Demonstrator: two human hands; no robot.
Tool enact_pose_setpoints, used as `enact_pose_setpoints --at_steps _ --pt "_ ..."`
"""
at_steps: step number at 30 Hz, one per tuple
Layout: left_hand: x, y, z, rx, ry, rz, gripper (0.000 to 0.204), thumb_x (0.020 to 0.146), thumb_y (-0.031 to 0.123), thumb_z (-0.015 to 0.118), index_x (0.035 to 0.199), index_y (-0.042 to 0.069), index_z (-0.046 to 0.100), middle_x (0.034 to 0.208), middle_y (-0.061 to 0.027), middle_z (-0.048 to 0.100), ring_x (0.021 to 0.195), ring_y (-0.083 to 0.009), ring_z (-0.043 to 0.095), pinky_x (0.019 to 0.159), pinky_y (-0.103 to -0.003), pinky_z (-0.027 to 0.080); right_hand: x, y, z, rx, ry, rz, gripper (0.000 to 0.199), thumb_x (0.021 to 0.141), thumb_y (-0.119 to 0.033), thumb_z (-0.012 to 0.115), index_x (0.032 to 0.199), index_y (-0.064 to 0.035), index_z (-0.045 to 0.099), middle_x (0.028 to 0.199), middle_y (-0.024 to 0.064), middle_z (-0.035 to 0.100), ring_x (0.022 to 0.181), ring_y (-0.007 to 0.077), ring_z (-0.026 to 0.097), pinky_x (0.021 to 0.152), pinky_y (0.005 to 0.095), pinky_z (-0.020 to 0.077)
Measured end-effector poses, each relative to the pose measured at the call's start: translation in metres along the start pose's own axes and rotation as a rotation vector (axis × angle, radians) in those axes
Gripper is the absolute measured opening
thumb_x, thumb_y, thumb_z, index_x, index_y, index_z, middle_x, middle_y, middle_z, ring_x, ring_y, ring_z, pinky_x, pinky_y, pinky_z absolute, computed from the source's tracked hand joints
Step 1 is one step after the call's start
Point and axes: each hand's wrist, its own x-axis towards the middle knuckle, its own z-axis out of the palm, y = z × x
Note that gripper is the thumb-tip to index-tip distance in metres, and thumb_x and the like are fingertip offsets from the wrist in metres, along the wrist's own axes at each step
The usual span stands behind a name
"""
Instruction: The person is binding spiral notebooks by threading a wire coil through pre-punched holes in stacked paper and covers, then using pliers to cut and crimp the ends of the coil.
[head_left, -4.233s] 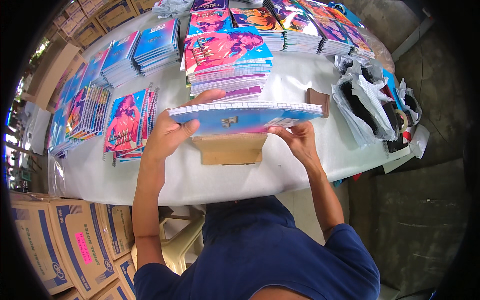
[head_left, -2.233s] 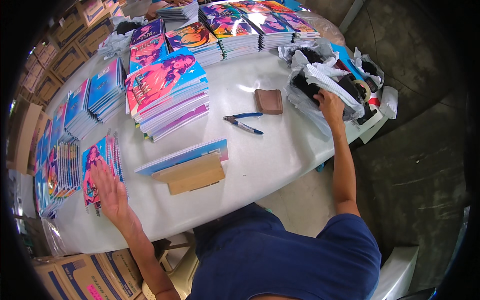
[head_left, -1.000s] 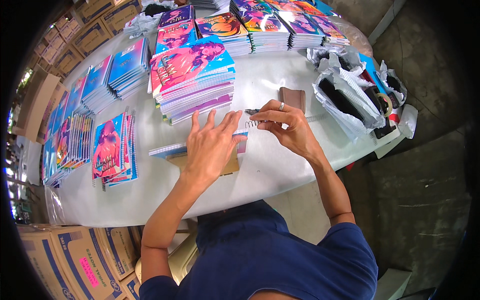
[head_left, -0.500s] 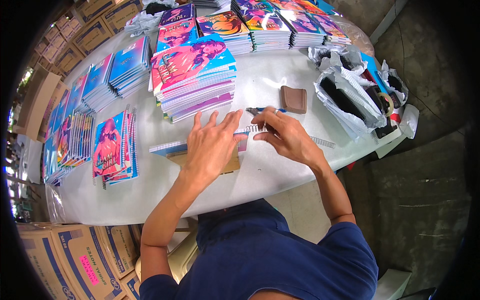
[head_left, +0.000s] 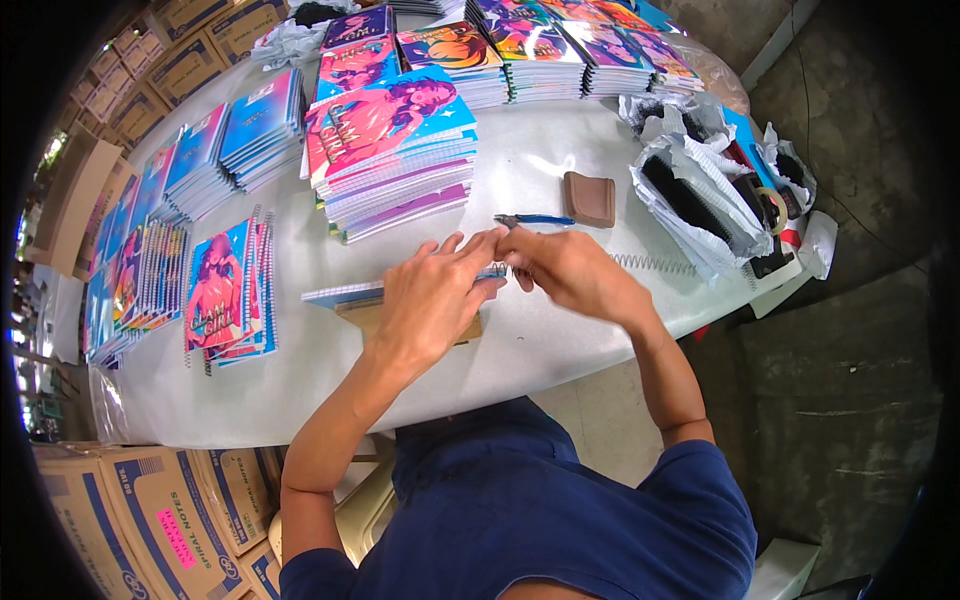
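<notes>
A notebook [head_left: 340, 296] lies at the table's near middle, its edge facing away, partly over a tan wooden block [head_left: 372, 322]. My left hand [head_left: 425, 300] grips its bound edge, with fingers over the top and the thumb lower. At that edge's right end, my right hand [head_left: 580, 272] pinches a thin metal spiral coil [head_left: 655, 264], whose free length sticks out to the right. Fingertips of both hands meet there, so how far the coil sits in the holes is hidden. Just beyond lie blue-handled cutting pliers [head_left: 540, 219].
A brown pad [head_left: 589, 199] sits beside the pliers. Paper-wrapped bundles of black coils [head_left: 690, 205] lie at right. Notebook stacks stand ahead [head_left: 395, 150] and far left [head_left: 255, 125]; bound notebooks [head_left: 225, 290] lie at left. Cartons [head_left: 170, 520] stand below left.
My right hand has moved slightly left, against the left fingertips. The coil's free end has shifted up and right. My left fingers, spread before, are now drawn together.
</notes>
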Motion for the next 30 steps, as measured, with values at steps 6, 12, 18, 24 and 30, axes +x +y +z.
enact_pose_setpoints --at_steps 6,12,18,24,30 --pt "0.007 0.001 -0.005 -0.052 -0.085 -0.057 0.046 0.085 0.027 0.068 0.130 0.027 0.058 0.123 -0.0030 0.064 0.100 -0.0296 0.066 0.078 -0.040 0.054 0.014 0.125 0.021 -0.422 0.107 0.174 0.031 0.090 -0.026 0.062 0.112 -0.0046 0.059 0.111 0.0184 0.063 0.103 0.0306 0.061 0.085 0.0422 0.0468" --pt "0.022 -0.003 -0.009 -0.071 -0.247 -0.095 0.041 0.084 0.033 0.068 0.125 0.028 0.063 0.123 0.0009 0.064 0.101 -0.0328 0.065 0.081 -0.040 0.054 -0.008 0.164 0.064 -0.659 0.225 -0.019 0.049 0.087 -0.031 0.066 0.125 -0.0036 0.053 0.118 0.0199 0.052 0.116 0.0331 0.049 0.103 0.0440 0.0342" --pt "0.019 -0.008 -0.001 0.081 -0.104 0.059 0.040 0.084 0.034 0.067 0.124 0.029 0.064 0.121 0.0064 0.066 0.116 -0.0350 0.059 0.093 -0.042 0.051 -0.027 0.144 0.008 0.067 0.454 0.210 0.036 0.095 -0.020 0.052 0.128 -0.0050 0.051 0.114 0.0174 0.054 0.109 0.0312 0.052 0.095 0.0389 0.0426" --pt "0.016 -0.019 0.003 0.035 -0.070 0.163 0.045 0.082 0.039 0.066 0.126 0.030 0.062 0.121 0.0021 0.066 0.116 -0.0359 0.058 0.096 -0.045 0.046 -0.044 0.078 -0.044 0.053 0.727 0.155 0.036 0.093 -0.018 0.059 0.124 -0.0009 0.051 0.110 0.0136 0.056 0.103 0.0251 0.056 0.091 0.0356 0.0433" --pt "0.021 -0.007 -0.007 0.072 -0.148 0.015 0.051 0.083 0.036 0.067 0.132 0.033 0.056 0.104 -0.0144 0.068 0.098 -0.0388 0.063 0.079 -0.044 0.052 -0.051 -0.009 0.017 -0.031 0.550 0.175 0.055 0.079 -0.032 0.075 0.119 -0.0031 0.051 0.103 0.0139 0.057 0.089 0.0306 0.056 0.079 0.0407 0.0458"
